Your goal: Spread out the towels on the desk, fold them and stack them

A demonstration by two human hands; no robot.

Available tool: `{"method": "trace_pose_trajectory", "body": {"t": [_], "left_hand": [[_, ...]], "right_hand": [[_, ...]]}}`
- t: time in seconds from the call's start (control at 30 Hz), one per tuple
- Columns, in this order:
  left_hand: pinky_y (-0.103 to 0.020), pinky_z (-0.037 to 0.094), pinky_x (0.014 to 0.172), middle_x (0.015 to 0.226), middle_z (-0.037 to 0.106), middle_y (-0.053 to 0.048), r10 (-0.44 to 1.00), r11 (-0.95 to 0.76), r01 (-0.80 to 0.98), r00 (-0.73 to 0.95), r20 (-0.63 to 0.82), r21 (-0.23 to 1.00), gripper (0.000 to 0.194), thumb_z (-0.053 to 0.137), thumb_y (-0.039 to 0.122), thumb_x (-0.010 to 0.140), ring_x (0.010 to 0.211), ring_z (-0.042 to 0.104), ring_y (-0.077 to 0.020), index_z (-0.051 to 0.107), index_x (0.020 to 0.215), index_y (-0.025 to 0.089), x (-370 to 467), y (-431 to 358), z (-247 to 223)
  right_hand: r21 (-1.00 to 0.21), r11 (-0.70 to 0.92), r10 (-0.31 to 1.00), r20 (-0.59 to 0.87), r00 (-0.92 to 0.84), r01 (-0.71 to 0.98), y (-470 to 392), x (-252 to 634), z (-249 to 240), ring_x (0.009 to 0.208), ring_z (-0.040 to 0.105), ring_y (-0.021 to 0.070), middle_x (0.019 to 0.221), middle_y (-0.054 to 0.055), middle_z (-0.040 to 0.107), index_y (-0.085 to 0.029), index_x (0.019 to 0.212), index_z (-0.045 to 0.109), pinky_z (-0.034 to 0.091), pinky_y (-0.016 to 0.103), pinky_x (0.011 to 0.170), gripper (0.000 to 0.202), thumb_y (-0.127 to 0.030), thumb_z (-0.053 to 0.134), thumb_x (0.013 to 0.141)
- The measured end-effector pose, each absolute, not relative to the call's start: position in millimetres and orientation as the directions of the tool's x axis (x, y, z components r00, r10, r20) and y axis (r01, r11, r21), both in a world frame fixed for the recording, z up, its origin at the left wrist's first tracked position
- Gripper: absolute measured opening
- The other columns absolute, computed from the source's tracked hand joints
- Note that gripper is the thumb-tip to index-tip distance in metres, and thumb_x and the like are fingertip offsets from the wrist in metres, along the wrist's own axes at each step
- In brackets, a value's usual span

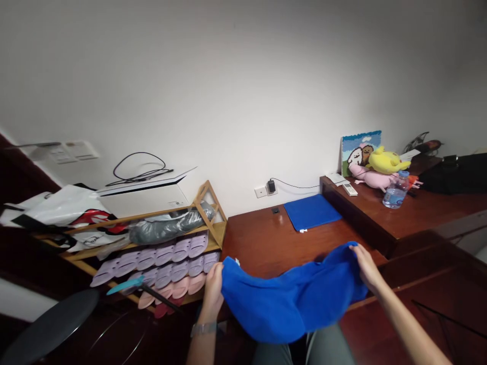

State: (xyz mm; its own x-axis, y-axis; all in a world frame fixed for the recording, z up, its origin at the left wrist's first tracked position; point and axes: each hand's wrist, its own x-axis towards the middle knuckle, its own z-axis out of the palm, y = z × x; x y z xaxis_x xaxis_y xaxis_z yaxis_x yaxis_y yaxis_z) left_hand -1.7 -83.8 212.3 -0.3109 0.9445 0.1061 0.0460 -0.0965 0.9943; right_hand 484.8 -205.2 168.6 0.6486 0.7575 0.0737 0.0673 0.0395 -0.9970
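Note:
A blue cloth (281,304) hangs between my two hands over the front edge of the brown table (251,243), sagging in the middle with loose folds. My left hand (213,286) is closed on its left corner, where a small white tag shows. On the other side, my right hand (366,266) pinches the upper right corner. Farther back on the table lies a flat, neatly squared blue cloth (312,212) with a white tag at its front edge.
To the left stands a wooden rack (218,228) with several slippers (163,253) and a white box (148,197) on top. A raised desk (429,213) at right carries a water bottle (394,191), plush toys (386,161) and a remote (350,189). A black stool (53,324) stands lower left.

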Motion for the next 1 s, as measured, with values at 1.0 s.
{"method": "trace_pose_trajectory", "body": {"t": [1.0], "left_hand": [[-0.038, 0.06, 0.073, 0.084, 0.076, -0.006, 0.903, -0.237, 0.236, -0.303, 0.303, 0.942, 0.061, 0.081, 0.071, 0.061, 0.08, 0.073, -0.0262, 0.069, 0.09, 0.02, -94.4, -22.9, 236.7]], "right_hand": [[-0.921, 0.035, 0.83, 0.242, 0.502, 0.387, -163.6, 621.3, 210.4, 0.064, 0.065, 0.0201, 0.081, 0.008, 0.077, -0.018, 0.099, 0.079, 0.054, 0.034, 0.062, 0.066, -0.074, 0.081, 0.063]]}}
